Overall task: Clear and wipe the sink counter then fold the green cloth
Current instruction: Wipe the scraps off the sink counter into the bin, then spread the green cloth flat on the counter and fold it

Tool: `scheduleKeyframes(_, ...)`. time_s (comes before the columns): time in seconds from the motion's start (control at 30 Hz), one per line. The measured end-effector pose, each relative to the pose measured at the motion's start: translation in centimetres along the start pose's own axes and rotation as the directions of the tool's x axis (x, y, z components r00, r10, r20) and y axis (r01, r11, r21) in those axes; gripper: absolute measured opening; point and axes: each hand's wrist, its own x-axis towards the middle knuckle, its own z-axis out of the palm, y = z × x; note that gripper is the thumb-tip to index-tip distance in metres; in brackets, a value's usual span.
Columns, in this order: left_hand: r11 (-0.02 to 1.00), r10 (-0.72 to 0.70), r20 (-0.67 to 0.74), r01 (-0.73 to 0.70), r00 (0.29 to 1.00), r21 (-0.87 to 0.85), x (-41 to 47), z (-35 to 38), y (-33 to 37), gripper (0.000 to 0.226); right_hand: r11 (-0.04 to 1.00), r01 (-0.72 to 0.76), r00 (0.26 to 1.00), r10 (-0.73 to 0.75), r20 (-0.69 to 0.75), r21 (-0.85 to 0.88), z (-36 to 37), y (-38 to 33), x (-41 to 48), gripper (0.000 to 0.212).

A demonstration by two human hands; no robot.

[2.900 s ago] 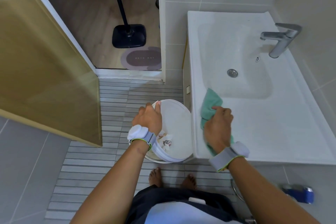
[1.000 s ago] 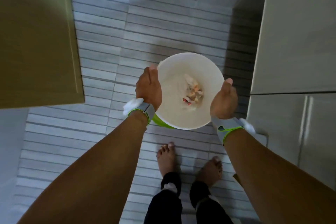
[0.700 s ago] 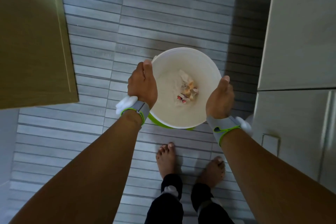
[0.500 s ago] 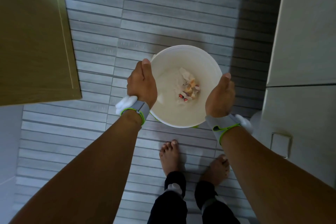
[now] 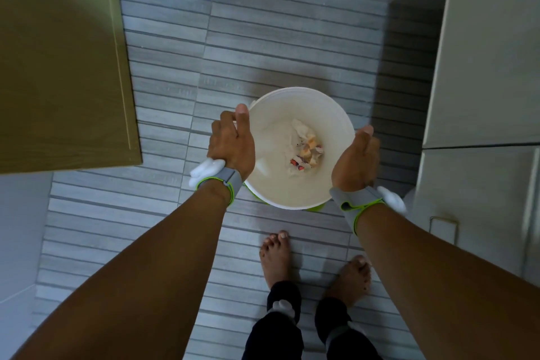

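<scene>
At the far left a wooden door (image 5: 58,58) is standing open over the grey slatted floor tiles (image 5: 257,47), its lower edge ending well left of the person's arms. The left forearm is reaching forward and slightly inward from the bottom left corner, a grey wristband with a green edge (image 5: 219,181) wrapping the wrist. The left hand (image 5: 232,142) is gripping the left rim of a white bucket (image 5: 295,196), its thumb lying along the top of the rim and pointing away from the body, the other fingers curling down outside the wall. The bucket is sitting between the two hands, above the floor and just ahead of the person's bare feet (image 5: 276,254), with a sliver of green showing under its near edge. Inside, at the bottom, a small heap of crumpled scraps (image 5: 304,149) in white, orange and red is lying a little right of centre. The right hand (image 5: 355,159) is pressing against the right side of the rim, thumb up along the edge and palm turned inward toward the wall; its fingers are hidden behind the bucket, so how firmly it is clasping cannot be told. The right forearm is running back to the lower right corner, wearing a matching band. At the far right a pale cabinet front (image 5: 479,73) is rising beside the bucket. The sink counter and the green cloth are out of view.
</scene>
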Motion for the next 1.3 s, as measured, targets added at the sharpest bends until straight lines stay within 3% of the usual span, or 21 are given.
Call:
scheduleKeyframes(0.07,0.998,0.015,0.028,-0.017,0.999,0.061,-0.8,-1.9,1.3,0.053,0.998,0.037,0.999,-0.038,-0.016,-0.051,-1.7,-1.8,-0.6,0.041)
scheduleKeyframes(0.17,0.992,0.066,0.074,-0.073,0.995,0.101,-3.8,-5.7,4.5,0.052,0.965,0.160,0.985,-0.141,0.102,-0.207,-5.7,-5.0,-3.4,0.023)
scheduleKeyframes(0.3,0.987,0.152,0.097,-0.156,0.984,0.033,-9.5,-11.3,10.1,0.040,0.892,0.228,0.946,-0.107,0.307,-0.391,-11.5,-10.8,-8.1,0.030)
scheduleKeyframes(0.4,0.966,0.258,0.045,-0.257,0.965,-0.024,-14.8,-16.1,15.4,0.032,0.866,0.306,0.897,-0.123,0.424,-0.395,-18.1,-16.4,-11.9,0.036)
scheduleKeyframes(0.5,0.929,0.365,-0.025,-0.366,0.931,-0.052,-19.9,-19.7,19.6,0.021,0.867,0.418,0.845,-0.262,0.467,-0.271,-24.7,-20.6,-15.6,0.033)
scheduleKeyframes(0.67,0.822,0.554,-0.095,-0.562,0.827,-0.095,-28.1,-22.3,25.7,0.012,0.808,0.589,0.779,-0.562,0.277,-0.019,-36.4,-24.1,-18.3,0.029)
scheduleKeyframes(0.73,0.756,0.633,-0.096,-0.640,0.768,-0.138,-32.6,-22.3,28.5,0.011,0.735,0.678,0.726,-0.661,0.190,-0.030,-42.3,-23.9,-17.9,0.024)
scheduleKeyframes(0.8,0.713,0.688,-0.041,-0.685,0.725,-0.148,-36.2,-21.4,30.3,0.012,0.629,0.761,0.647,-0.754,0.114,-0.157,-46.2,-22.4,-16.8,0.020)
scheduleKeyframes(0.87,0.686,0.727,0.082,-0.719,0.682,-0.108,-38.5,-19.9,30.8,0.016,0.582,0.750,0.643,-0.752,0.143,-0.314,-48.5,-20.3,-15.5,0.015)
scheduleKeyframes(0.93,0.612,0.773,0.243,-0.790,0.586,-0.042,-41.4,-18.3,31.8,0.023,0.537,0.744,0.650,-0.718,0.249,-0.397,-51.6,-17.9,-14.1,0.012)
scheduleKeyframes(1.07,0.253,0.790,0.544,-0.959,0.282,0.130,-44.3,-16.0,32.7,0.043,0.335,0.828,0.538,-0.702,0.467,-0.450,-55.1,-14.8,-12.2,0.039)
scheduleKeyframes(1.13,0.148,0.763,0.592,-0.962,0.258,0.228,-45.0,-15.1,32.9,0.045,0.296,0.849,0.507,-0.686,0.521,-0.437,-56.4,-14.1,-11.3,0.050)
scheduleKeyframes(1.23,0.123,0.787,0.558,-0.953,0.264,0.278,-45.3,-14.4,33.3,0.037,0.271,0.877,0.451,-0.749,0.485,-0.397,-57.3,-13.7,-10.2,0.032)
scheduleKeyframes(1.3,0.121,0.813,0.523,-0.952,0.258,0.282,-45.3,-14.3,33.4,0.032,0.303,0.878,0.451,-0.782,0.431,-0.370,-57.5,-13.9,-9.9,0.022)
